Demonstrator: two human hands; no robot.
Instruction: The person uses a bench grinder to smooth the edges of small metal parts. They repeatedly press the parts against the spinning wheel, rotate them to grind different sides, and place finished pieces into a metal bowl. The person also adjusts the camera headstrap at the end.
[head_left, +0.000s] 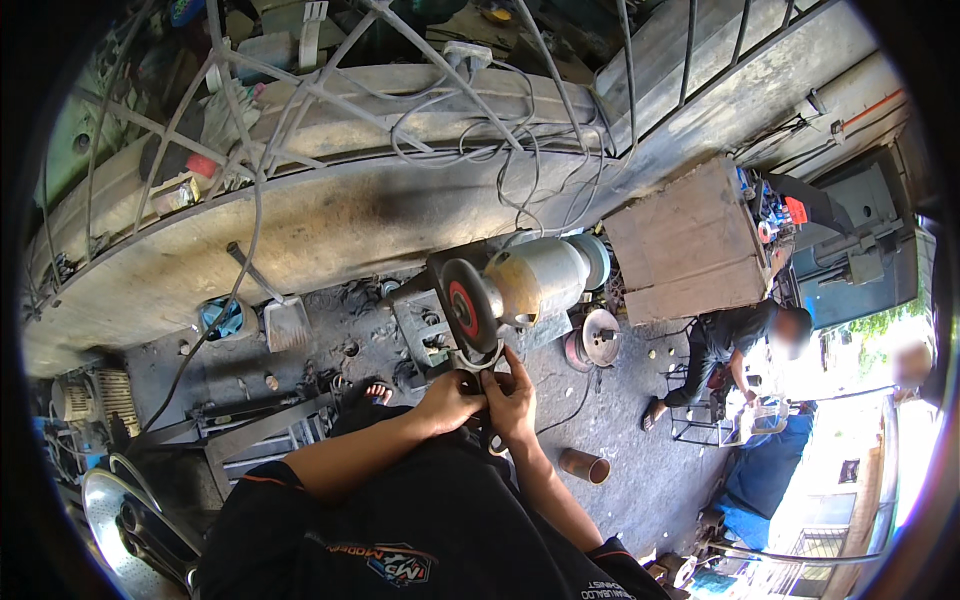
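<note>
The left hand (452,402) and right hand (513,402) pinch a metal part (480,367) by the wheel (463,300), where a snag could wrench it loose.

The black shirt (420,490) bears a coloured, lettered emblem (400,568) and small white print (606,590), apparently partly cut off.

Two bare forearms (362,452) angle inward toward the wheel (466,306). The left hand (450,402) and right hand (511,402) meet beside its near edge, fingers (518,370) curled in a close grip, the right index finger stretched toward it.
</note>
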